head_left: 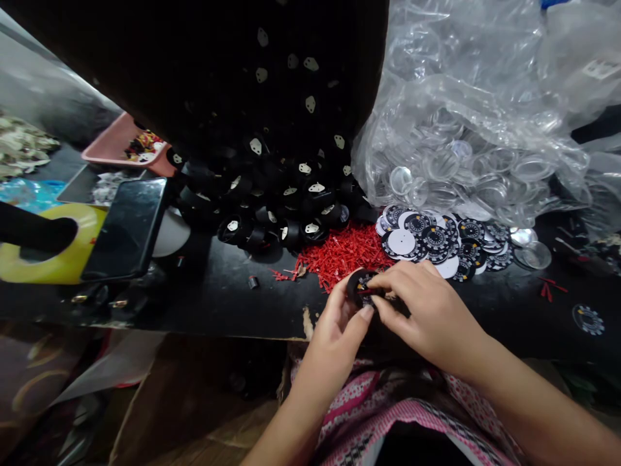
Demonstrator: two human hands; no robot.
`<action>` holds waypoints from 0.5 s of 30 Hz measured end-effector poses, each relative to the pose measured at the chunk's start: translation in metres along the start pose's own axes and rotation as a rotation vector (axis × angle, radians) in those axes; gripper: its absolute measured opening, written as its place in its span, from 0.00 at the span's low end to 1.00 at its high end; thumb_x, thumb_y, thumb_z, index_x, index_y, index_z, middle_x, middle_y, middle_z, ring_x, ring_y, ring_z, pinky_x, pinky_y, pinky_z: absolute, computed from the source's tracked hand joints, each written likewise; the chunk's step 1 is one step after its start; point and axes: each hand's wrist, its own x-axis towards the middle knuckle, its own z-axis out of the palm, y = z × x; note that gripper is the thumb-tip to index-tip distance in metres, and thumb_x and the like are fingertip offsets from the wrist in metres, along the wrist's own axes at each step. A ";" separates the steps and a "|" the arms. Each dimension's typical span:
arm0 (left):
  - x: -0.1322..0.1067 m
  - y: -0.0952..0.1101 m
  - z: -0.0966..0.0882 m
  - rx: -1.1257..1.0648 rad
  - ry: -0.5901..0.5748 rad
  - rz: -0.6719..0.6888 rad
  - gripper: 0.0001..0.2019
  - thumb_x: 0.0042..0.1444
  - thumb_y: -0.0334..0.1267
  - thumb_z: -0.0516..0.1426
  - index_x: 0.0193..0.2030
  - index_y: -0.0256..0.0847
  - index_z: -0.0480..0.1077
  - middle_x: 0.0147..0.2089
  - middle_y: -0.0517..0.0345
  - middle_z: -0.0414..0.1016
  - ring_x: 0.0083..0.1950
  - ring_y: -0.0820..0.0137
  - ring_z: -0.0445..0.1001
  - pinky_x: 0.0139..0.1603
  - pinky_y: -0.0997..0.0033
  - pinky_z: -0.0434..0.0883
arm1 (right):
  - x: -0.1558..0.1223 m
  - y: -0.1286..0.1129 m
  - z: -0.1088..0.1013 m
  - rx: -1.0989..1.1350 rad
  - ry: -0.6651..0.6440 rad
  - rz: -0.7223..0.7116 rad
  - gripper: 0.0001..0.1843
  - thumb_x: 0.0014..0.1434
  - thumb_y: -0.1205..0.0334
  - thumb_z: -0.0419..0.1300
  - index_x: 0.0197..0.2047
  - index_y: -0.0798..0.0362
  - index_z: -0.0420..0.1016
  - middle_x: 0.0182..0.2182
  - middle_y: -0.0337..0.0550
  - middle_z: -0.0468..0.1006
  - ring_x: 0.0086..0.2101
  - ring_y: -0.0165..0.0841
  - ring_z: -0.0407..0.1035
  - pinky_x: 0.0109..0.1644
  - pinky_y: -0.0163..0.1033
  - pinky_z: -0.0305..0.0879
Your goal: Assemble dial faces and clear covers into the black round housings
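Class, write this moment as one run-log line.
left hand: holds dial | right hand: at dial's face | red bits: heaped beyond hands

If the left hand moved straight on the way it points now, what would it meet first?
Probably the pile of red pieces, though how high the left hand sits is unclear.

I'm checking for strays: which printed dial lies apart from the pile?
The dial at the far right of the black table. It lies alone, while the other loose dials overlap in a heap just beyond the right hand.
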 end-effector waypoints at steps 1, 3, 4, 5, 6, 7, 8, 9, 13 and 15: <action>-0.001 0.000 0.001 0.007 0.030 0.002 0.20 0.57 0.38 0.61 0.57 0.48 0.72 0.60 0.54 0.76 0.65 0.60 0.70 0.66 0.60 0.65 | 0.001 0.001 0.001 -0.060 0.000 -0.036 0.07 0.66 0.67 0.54 0.41 0.55 0.74 0.34 0.46 0.77 0.36 0.37 0.69 0.43 0.44 0.58; -0.002 -0.001 0.003 0.053 0.092 0.018 0.19 0.58 0.41 0.61 0.57 0.49 0.74 0.62 0.55 0.75 0.68 0.59 0.66 0.70 0.59 0.60 | 0.003 0.002 0.004 -0.164 0.005 -0.094 0.09 0.65 0.69 0.53 0.36 0.56 0.74 0.31 0.46 0.76 0.34 0.38 0.67 0.42 0.44 0.57; -0.003 -0.002 0.004 0.069 0.105 0.014 0.19 0.59 0.43 0.61 0.57 0.49 0.74 0.63 0.56 0.74 0.69 0.59 0.65 0.71 0.58 0.58 | 0.004 0.002 0.005 -0.197 0.010 -0.113 0.10 0.65 0.69 0.53 0.33 0.55 0.73 0.29 0.45 0.75 0.33 0.37 0.66 0.41 0.44 0.57; -0.003 -0.004 0.005 0.063 0.114 -0.007 0.19 0.59 0.45 0.61 0.56 0.50 0.75 0.63 0.56 0.74 0.69 0.59 0.65 0.71 0.57 0.58 | 0.005 0.001 0.006 -0.218 0.014 -0.121 0.11 0.64 0.69 0.52 0.32 0.55 0.72 0.28 0.45 0.74 0.32 0.37 0.65 0.41 0.43 0.57; -0.003 -0.006 0.006 0.034 0.122 -0.043 0.18 0.58 0.47 0.61 0.55 0.50 0.76 0.62 0.56 0.75 0.69 0.57 0.66 0.70 0.55 0.60 | 0.006 0.000 0.007 -0.224 0.018 -0.115 0.11 0.63 0.70 0.52 0.31 0.55 0.72 0.28 0.44 0.73 0.32 0.36 0.64 0.40 0.43 0.57; -0.003 -0.008 0.007 -0.012 0.128 -0.086 0.17 0.58 0.48 0.61 0.53 0.50 0.77 0.60 0.55 0.77 0.67 0.56 0.67 0.68 0.54 0.63 | 0.008 -0.002 0.007 -0.220 0.016 -0.095 0.11 0.63 0.70 0.52 0.30 0.54 0.71 0.27 0.44 0.73 0.31 0.36 0.64 0.40 0.43 0.57; -0.003 -0.011 0.008 -0.063 0.132 -0.126 0.17 0.57 0.50 0.61 0.51 0.50 0.78 0.58 0.55 0.78 0.66 0.55 0.69 0.66 0.53 0.66 | 0.009 -0.004 0.008 -0.213 0.010 -0.064 0.10 0.62 0.70 0.52 0.30 0.54 0.71 0.27 0.43 0.73 0.30 0.35 0.64 0.39 0.42 0.56; -0.002 -0.013 0.009 -0.104 0.139 -0.153 0.16 0.57 0.51 0.61 0.50 0.50 0.78 0.57 0.55 0.79 0.66 0.54 0.69 0.65 0.52 0.68 | 0.010 -0.006 0.007 -0.205 -0.001 -0.025 0.10 0.62 0.70 0.52 0.30 0.54 0.70 0.27 0.43 0.73 0.30 0.35 0.64 0.39 0.42 0.56; 0.000 -0.014 0.007 0.009 0.129 -0.081 0.17 0.58 0.52 0.60 0.53 0.54 0.77 0.60 0.60 0.77 0.70 0.56 0.64 0.70 0.54 0.61 | 0.011 -0.011 0.001 -0.114 -0.092 0.148 0.07 0.61 0.70 0.56 0.31 0.53 0.71 0.28 0.40 0.74 0.30 0.33 0.65 0.39 0.41 0.58; 0.002 -0.013 0.002 0.162 0.102 -0.024 0.19 0.57 0.49 0.62 0.56 0.57 0.75 0.64 0.63 0.73 0.72 0.59 0.60 0.73 0.56 0.56 | 0.011 -0.005 -0.005 -0.003 -0.164 0.204 0.06 0.61 0.70 0.58 0.31 0.53 0.72 0.27 0.38 0.75 0.29 0.31 0.66 0.38 0.39 0.60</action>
